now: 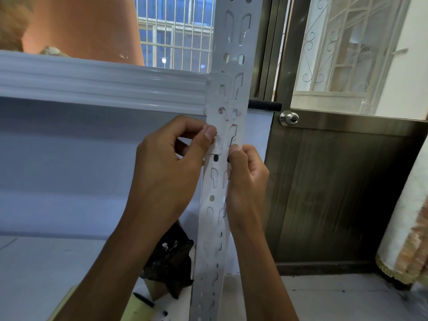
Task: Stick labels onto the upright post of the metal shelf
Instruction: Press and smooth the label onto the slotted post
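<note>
a tall, pale grey, perforated metal upright post (pixel 216 205) is running top to bottom through the middle of the view. its long axis is standing vertical, leaning slightly to the right toward the top. keyhole slots and round holes are lining its front face in pairs.

a small white rectangular paper label (pixel 218 145) is lying flat on the left half of that face. it is sitting just above a pair of dark oval holes and below a scuffed patch with faint red marks. its lower edge is running straight across the post.

the left hand (pixel 166 167) is coming in from the left, its grip pinching the label's left side between thumb and forefinger. the right hand (pixel 247 179) is wrapping the post's right edge, its grip closing on the metal, with the thumb tip pressing beside the label.

a glossy white ribbed shelf beam (pixel 104 82) is meeting the post from the left, with open pale space beneath it. a dark brown metal door (pixel 335 193) with a round silver knob (pixel 288 118) is standing close behind on the right. a crumpled black bag (pixel 171 258) is lying near the post's foot.
</note>
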